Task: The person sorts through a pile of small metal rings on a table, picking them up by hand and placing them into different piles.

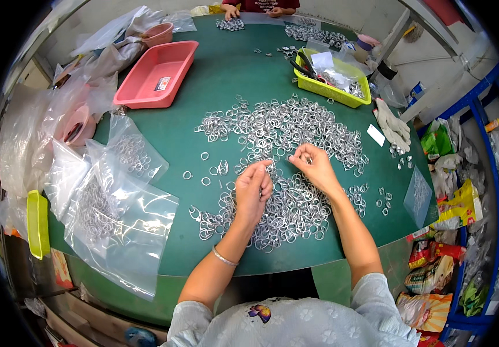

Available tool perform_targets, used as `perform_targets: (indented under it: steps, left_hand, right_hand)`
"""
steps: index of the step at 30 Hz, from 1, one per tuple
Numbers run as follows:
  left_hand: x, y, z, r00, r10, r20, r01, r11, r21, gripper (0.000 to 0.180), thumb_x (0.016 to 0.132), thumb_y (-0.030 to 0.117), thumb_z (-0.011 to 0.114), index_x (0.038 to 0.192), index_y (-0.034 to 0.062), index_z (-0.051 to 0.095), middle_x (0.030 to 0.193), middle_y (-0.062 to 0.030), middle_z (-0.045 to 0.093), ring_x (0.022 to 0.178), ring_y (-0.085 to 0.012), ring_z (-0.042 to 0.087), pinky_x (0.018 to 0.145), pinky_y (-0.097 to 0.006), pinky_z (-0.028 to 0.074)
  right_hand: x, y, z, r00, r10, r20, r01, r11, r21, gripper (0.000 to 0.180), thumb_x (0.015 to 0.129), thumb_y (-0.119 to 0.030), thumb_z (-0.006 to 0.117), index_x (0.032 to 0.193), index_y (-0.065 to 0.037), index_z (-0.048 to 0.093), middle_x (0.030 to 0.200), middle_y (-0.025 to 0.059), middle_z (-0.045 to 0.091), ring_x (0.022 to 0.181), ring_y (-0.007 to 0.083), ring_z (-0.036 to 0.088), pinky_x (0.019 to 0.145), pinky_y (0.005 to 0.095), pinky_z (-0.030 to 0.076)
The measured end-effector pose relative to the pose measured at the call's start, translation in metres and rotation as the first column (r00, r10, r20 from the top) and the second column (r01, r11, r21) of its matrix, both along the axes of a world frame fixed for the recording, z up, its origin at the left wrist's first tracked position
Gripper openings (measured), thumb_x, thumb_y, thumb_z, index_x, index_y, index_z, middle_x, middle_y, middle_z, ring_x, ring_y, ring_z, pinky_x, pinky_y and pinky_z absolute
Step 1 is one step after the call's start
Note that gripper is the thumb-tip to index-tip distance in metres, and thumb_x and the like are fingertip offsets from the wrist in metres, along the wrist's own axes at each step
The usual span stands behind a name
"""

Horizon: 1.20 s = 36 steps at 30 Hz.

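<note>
Head view: a person sits at a round green bench (232, 75) strewn with small metal rings (284, 130).
Left hand (252, 191): grip curled loosely over the near ring heap, fingertips pinched at the top; whether a ring sits between them cannot be told.
Right hand (317, 165): grip pinched at the fingertips, low over the rings; what it grasps is too small to tell.
Rings: spread across the bench middle, a second heap under both hands.
Bags (116, 202): clear, some holding rings, at the left edge.
Pink tray (157, 75): far left.
Yellow tray (333, 78): far right.
Gloves (393, 124): right bench edge.
Second person's hands (231, 11): far side.
</note>
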<state>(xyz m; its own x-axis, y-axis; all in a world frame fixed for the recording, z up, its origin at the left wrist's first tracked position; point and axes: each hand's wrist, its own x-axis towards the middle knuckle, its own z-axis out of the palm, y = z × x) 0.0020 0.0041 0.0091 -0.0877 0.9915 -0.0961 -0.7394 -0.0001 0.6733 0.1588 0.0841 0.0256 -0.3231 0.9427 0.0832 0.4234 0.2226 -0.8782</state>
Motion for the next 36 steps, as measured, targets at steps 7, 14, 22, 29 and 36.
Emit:
perform_targets:
  steps: [7,14,22,29,36]
  left_hand:
    - [0.003,-0.003,0.005,0.976,-0.219,-0.006,0.219,0.975,-0.038,0.032,0.093,0.026,0.046,0.109,-0.0009,0.049,0.068,0.0003,0.043,0.05,-0.0036,0.035,0.039,-0.015,0.025]
    - [-0.007,0.001,-0.004,0.962,-0.08,0.26,0.084,0.996,-0.006,0.022,0.091,0.014,0.046,0.107,0.0,0.049,0.074,-0.0038,0.046,0.053,-0.006,0.038,0.04,-0.016,0.028]
    - [-0.008,0.002,-0.004,0.967,-0.002,0.255,0.015,0.999,-0.049,0.023,0.088,0.011,0.048,0.108,-0.0006,0.049,0.077,-0.0036,0.045,0.057,-0.008,0.04,0.042,-0.017,0.029]
    - [-0.01,0.001,-0.003,0.972,-0.115,0.206,0.133,0.988,-0.078,0.032,0.093,0.027,0.043,0.108,-0.0009,0.049,0.069,-0.0021,0.041,0.054,-0.0074,0.038,0.04,-0.017,0.027]
    - [-0.01,0.001,-0.007,0.941,-0.262,0.213,0.275,0.961,-0.03,0.029,0.094,0.027,0.042,0.095,-0.0005,0.052,0.063,-0.002,0.043,0.046,-0.0057,0.038,0.035,-0.015,0.025]
  right_hand:
    - [-0.01,-0.036,0.02,0.987,0.12,-0.105,-0.105,0.985,0.135,0.01,0.075,-0.006,0.065,0.082,-0.004,0.059,0.053,-0.0049,0.04,0.051,0.0015,0.035,0.047,0.02,0.029]
    - [0.001,-0.009,0.014,0.998,0.017,0.062,-0.022,0.996,0.084,0.018,0.074,-0.011,0.067,0.091,-0.008,0.064,0.05,-0.0011,0.045,0.047,0.0067,0.041,0.047,0.024,0.034]
    - [-0.023,-0.003,-0.011,0.807,0.035,0.59,-0.143,0.98,0.137,0.011,0.072,-0.017,0.066,0.079,-0.01,0.062,0.065,0.0099,0.062,0.066,0.0296,0.061,0.06,0.0397,0.047]
    - [-0.017,-0.006,0.025,0.99,0.03,0.137,-0.041,0.996,0.082,0.009,0.074,-0.012,0.064,0.076,-0.004,0.062,0.048,0.0035,0.047,0.044,0.0118,0.044,0.045,0.0273,0.036]
    - [-0.043,0.003,0.03,0.996,0.056,-0.074,-0.051,0.997,0.063,0.014,0.081,-0.015,0.059,0.085,-0.003,0.066,0.06,0.0067,0.059,0.054,0.0081,0.05,0.051,0.0271,0.041]
